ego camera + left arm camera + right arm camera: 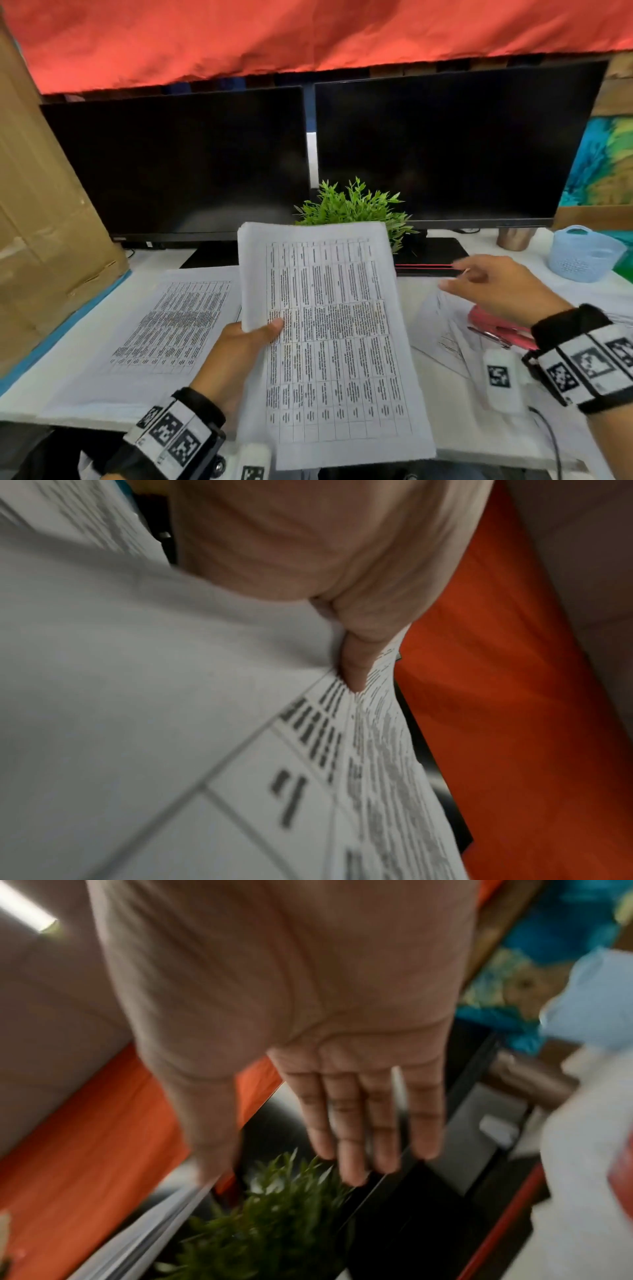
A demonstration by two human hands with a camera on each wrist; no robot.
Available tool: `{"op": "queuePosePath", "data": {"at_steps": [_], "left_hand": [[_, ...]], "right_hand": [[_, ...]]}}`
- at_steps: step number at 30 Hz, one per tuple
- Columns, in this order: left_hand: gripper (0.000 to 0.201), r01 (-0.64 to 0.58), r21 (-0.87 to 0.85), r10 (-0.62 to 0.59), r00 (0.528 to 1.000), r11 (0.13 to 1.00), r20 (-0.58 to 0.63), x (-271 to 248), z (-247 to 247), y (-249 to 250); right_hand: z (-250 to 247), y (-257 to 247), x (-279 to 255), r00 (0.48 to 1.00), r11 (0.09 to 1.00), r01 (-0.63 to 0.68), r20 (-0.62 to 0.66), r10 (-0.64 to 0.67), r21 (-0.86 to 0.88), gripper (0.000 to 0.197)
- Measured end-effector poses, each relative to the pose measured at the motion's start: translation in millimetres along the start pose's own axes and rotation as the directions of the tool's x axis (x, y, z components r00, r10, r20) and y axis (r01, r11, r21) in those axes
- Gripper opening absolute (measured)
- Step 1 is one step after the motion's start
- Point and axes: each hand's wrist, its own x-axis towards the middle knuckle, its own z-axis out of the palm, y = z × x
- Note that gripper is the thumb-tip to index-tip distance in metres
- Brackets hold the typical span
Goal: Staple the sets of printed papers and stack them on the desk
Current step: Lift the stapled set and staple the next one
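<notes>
The left hand pinches a paper set at its left edge, raised above the near desk. The right hand hovers empty, fingers straight. Held at one edge, the sheets could fan apart and slip.

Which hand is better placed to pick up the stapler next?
The right hand. It is open and empty, hovering just above the pink stapler on the right of the desk. The left hand is busy holding a set of papers.
</notes>
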Motion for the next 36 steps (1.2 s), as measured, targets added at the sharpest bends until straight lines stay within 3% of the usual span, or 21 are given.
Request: {"op": "queuePosePath", "data": {"at_steps": [3,5,7,8,10,11,15,18,20,21,23,25,27,29,32,36], "left_hand": [[0.031,0.076,-0.001,-0.076,0.997,0.997,-0.004,-3.5,-3.4,-14.5],[0.043,0.100,0.002,-0.100,0.995,0.995,0.004,-5.2,-2.4,-22.9],[0.069,0.114,0.008,-0.114,0.993,0.993,0.033,-6.8,-0.1,-26.9],[0.066,0.115,0.003,-0.115,0.992,0.993,0.047,-6.9,0.6,-30.0],[0.028,0.100,-0.015,-0.099,0.993,0.995,0.063,-11.1,3.2,-30.1],[0.018,0.101,0.002,-0.100,0.992,0.995,0.079,-16.6,6.3,-24.7],[0.017,0.096,-0.003,-0.095,0.992,0.995,0.088,-26.8,14.1,-18.9],[0.019,0.129,-0.022,-0.125,0.985,0.991,0.121,-29.2,14.8,-19.0],[0.017,0.132,-0.018,-0.129,0.982,0.991,0.136,-29.4,13.9,-19.2],[0.016,0.142,-0.033,-0.136,0.981,0.989,0.135,-28.1,13.3,-21.0],[0.018,0.136,-0.038,-0.131,0.985,0.990,0.113,-29.0,14.7,-20.4],[0.014,0.114,-0.014,-0.112,0.988,0.993,0.103,-29.2,18.9,-21.7],[0.012,0.090,0.020,-0.092,0.987,0.996,0.134,-32.7,25.3,-20.0],[0.014,0.066,0.051,-0.074,0.984,0.996,0.162,-35.3,31.0,-20.0],[0.019,0.040,0.075,-0.054,0.979,0.996,0.199,-37.5,35.9,-19.3],[0.021,-0.001,0.106,-0.023,0.974,0.994,0.225,-41.3,35.7,-18.0]], "right_hand": [[-8.8,35.1,19.9,0.976,0.854,-0.188,0.005,0.218,-0.485,0.068],[-5.0,55.0,28.9,0.951,0.754,-0.207,0.052,0.305,-0.623,0.066],[1.9,67.7,32.3,0.939,0.707,-0.162,0.113,0.325,-0.688,0.056],[5.5,73.5,34.5,0.936,0.699,-0.148,0.129,0.327,-0.700,0.051],[9.1,79.0,35.9,0.939,0.697,-0.140,0.129,0.318,-0.704,0.044],[9.7,79.1,35.5,0.944,0.707,-0.148,0.115,0.309,-0.691,0.045],[15.2,74.7,36.0,0.956,0.742,-0.189,0.052,0.288,-0.644,0.046],[19.3,74.0,38.7,0.959,0.882,-0.254,0.016,0.283,-0.398,0.035],[17.1,54.6,32.9,0.974,0.979,-0.205,-0.098,0.202,-0.019,0.031],[12.9,36.5,26.3,0.967,0.971,-0.126,-0.194,0.166,0.202,0.026],[4.9,-9.0,12.3,0.937,0.820,0.086,-0.327,0.127,0.566,0.020],[-1.9,-57.0,-3.7,0.921,0.555,0.274,-0.381,0.084,0.785,0.017],[1.5,-92.2,-15.4,0.894,0.385,0.413,-0.448,0.003,0.825,0.016],[14.9,-118.6,-24.4,0.866,0.326,0.491,-0.494,-0.080,0.808,0.018],[43.4,-144.7,-33.5,0.832,0.350,0.552,-0.531,-0.163,0.757,0.021],[68.2,-150.1,-32.7,0.874,0.385,0.480,-0.468,-0.131,0.788,0.033]]}}
